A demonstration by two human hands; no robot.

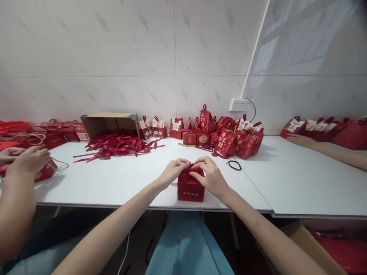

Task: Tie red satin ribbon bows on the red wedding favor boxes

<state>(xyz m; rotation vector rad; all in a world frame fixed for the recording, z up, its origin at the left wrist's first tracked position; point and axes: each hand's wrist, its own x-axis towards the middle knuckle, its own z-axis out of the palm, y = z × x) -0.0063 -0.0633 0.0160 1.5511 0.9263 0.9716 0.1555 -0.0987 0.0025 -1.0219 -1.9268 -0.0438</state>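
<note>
A small red gift box with gold characters on its front stands upright at the table's near edge. On its top lies a dark red ribbon bow. My left hand pinches the ribbon from the left, fingertips together. From the right, my right hand curls its thumb and fingers around the other side of the bow. The fingertips of both hands nearly meet above the box, and part of the ribbon is hidden behind them.
Loose red ribbons spill from a cardboard box lying on its side. Finished red gift boxes cluster at the back, near a black hair tie. Other people's hands work at the left, and another arm reaches in at the right.
</note>
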